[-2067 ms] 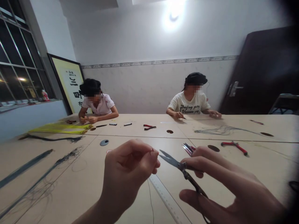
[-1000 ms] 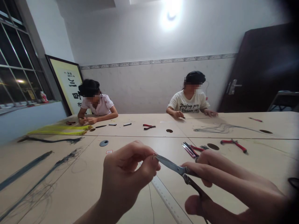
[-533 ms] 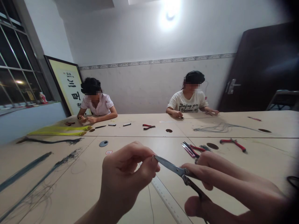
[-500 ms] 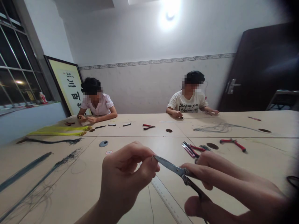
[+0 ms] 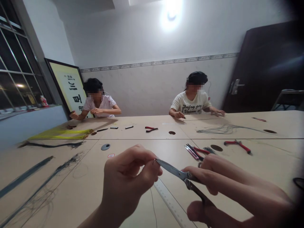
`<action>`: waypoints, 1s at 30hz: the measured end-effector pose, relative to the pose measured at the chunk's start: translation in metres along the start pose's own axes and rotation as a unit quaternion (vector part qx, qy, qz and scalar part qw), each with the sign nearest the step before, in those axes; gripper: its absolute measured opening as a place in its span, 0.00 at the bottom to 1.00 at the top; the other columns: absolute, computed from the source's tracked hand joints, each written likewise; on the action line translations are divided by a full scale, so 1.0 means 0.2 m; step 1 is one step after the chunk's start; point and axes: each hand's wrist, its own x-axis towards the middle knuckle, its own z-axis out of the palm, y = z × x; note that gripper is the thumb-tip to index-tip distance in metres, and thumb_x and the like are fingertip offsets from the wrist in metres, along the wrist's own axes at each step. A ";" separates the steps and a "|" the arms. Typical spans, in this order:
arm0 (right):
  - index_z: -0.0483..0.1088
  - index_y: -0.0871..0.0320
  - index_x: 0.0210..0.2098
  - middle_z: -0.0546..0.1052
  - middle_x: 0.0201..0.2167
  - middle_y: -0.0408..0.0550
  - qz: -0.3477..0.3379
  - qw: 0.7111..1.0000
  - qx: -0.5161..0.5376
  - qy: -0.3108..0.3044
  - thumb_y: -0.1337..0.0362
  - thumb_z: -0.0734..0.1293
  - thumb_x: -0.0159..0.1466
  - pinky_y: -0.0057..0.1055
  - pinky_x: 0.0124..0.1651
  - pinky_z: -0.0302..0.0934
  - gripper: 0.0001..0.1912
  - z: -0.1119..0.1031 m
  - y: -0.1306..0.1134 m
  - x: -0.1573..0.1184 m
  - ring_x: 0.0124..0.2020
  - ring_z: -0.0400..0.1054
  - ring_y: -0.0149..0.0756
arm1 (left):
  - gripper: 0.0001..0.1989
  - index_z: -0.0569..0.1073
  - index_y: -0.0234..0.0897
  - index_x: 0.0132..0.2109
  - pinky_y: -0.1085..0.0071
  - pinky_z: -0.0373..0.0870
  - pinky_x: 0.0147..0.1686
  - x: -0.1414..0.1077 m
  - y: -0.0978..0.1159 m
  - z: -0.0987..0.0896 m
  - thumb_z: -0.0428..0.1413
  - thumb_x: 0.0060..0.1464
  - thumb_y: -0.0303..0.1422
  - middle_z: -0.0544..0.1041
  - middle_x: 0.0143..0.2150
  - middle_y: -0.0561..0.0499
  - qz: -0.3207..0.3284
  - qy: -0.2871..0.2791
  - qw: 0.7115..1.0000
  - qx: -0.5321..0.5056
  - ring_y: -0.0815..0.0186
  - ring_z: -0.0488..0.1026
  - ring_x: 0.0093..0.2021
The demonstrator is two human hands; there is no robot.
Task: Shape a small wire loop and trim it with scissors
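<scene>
My left hand [image 5: 133,177] is raised over the table at the centre, thumb and forefinger pinched on the end of a thin dark thread. A grey strand [image 5: 154,205] hangs below these fingers. From the right, my right hand [image 5: 228,190] holds metal scissors [image 5: 172,169] by the handles. The blades look closed, and their tip touches the thread end at my left fingertips. Under both hands lies a clear ruler [image 5: 169,201], slanting toward the lower right.
Red-handled pliers [image 5: 237,146], more tools [image 5: 194,151] and wire bundles [image 5: 42,180] lie on the table [image 5: 95,190]. Yellow strands [image 5: 59,133] are at the far left. Two people, one in pink [image 5: 102,106] and one in white [image 5: 190,103], sit across.
The person at the left has moved one hand outward to the left and raised the other. My hands and the scissors have hardly moved.
</scene>
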 end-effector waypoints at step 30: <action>0.64 0.52 0.48 0.70 0.30 0.40 -0.006 1.000 0.018 -0.003 0.66 0.66 0.63 0.21 0.25 0.64 0.14 0.02 0.01 -0.02 0.22 0.67 0.27 | 0.13 0.79 0.41 0.28 0.87 0.72 0.22 -0.02 -0.02 -0.02 0.59 0.48 0.17 0.75 0.21 0.60 0.010 -0.015 1.000 0.012 0.78 0.72 0.21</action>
